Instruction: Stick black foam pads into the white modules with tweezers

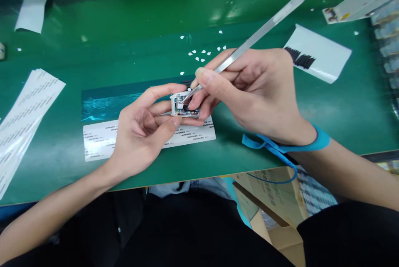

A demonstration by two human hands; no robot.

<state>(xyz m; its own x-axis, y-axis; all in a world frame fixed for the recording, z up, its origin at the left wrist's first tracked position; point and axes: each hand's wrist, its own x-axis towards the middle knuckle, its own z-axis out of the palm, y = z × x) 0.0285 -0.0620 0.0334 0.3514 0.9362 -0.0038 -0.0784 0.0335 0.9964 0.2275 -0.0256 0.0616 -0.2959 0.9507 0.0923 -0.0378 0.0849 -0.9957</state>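
Observation:
My left hand (141, 127) pinches a small white-framed electronic module (183, 107) between thumb and fingers, above the green mat. My right hand (249, 88) is closed around long metal tweezers (258, 34), whose tips touch the top of the module. The tweezers' far end points up and to the right. A blue wrist strap (307, 144) circles my right wrist, its cord hanging off the table edge. A white label sheet (102, 140) with printed text lies under my hands.
Label strip stacks (21, 113) lie at the left. A white sheet with black marks (321, 57) sits at the right, small white scraps (202, 53) beyond my hands. A cardboard box (274, 204) stands below the green table's (124, 42) front edge.

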